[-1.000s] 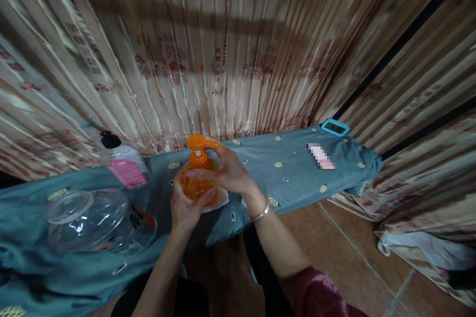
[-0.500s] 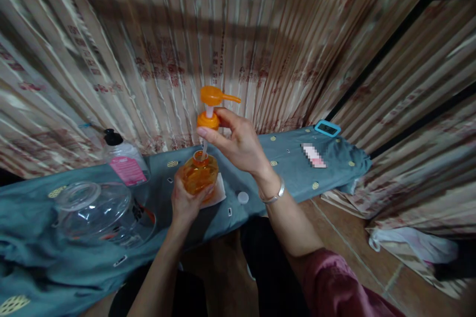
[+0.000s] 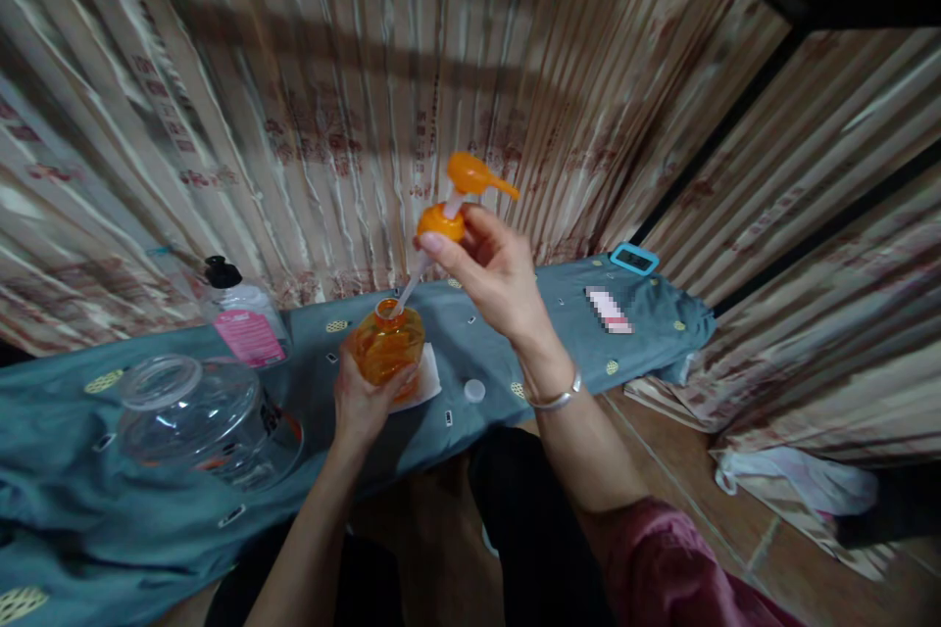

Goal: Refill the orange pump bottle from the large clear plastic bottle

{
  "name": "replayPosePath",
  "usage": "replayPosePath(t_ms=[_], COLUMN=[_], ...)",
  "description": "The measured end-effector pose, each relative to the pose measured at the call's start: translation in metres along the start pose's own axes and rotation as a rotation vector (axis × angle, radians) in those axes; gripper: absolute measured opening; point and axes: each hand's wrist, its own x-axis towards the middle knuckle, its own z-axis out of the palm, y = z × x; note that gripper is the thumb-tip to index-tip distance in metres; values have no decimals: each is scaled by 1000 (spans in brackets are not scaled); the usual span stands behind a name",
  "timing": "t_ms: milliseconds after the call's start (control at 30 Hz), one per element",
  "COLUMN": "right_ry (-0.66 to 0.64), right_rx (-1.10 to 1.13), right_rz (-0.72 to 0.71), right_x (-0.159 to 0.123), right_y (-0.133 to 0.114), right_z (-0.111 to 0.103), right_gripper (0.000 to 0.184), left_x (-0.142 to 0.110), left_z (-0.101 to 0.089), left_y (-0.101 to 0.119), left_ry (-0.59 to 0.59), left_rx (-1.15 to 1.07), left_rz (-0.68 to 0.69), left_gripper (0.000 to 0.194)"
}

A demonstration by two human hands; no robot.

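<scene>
My left hand (image 3: 370, 402) is wrapped round an orange see-through bottle (image 3: 389, 348), which stands upright with its mouth uncovered. Above and to the right, my right hand (image 3: 494, 276) pinches the collar of an orange pump head (image 3: 442, 223) between thumb and fingers. The pump is tilted, its spout pointing right. Its pale dip tube (image 3: 413, 286) slants down, with the lower end in the bottle's mouth. Under the bottle lies a white sheet (image 3: 430, 374), partly covered. A small round white cap (image 3: 474, 391) rests just right of it.
On the left of the cloth-covered surface (image 3: 309, 431) are a large clear jar (image 3: 198, 421) and a black-topped bottle with a pink label (image 3: 250, 328). A blue-framed digital timer (image 3: 634, 260) and a blurred pink-and-white item (image 3: 610, 310) lie right. Pleated curtains (image 3: 330, 118) hang behind.
My right hand has moved the pump up and to the right and tipped it over, so the tube now slants. My left hand keeps hold of the bottle. The view has shifted slightly.
</scene>
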Motion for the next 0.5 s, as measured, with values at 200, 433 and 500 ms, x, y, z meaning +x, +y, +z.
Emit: replayPosePath(t_ms=[200, 433, 500], right_ry=[355, 562, 563], right_rx=[152, 79, -56], right_rz=[-107, -2, 101], right_x=[6, 10, 2], right_y=[-24, -6, 14], right_z=[-65, -170, -193], right_gripper=[46, 43, 51], left_x=[1, 4, 4], left_z=[-4, -4, -5], left_y=[-2, -11, -13], left_ry=[-30, -20, -4], left_rx=[43, 22, -1], left_rz=[-23, 24, 50], left_gripper=[112, 114, 124])
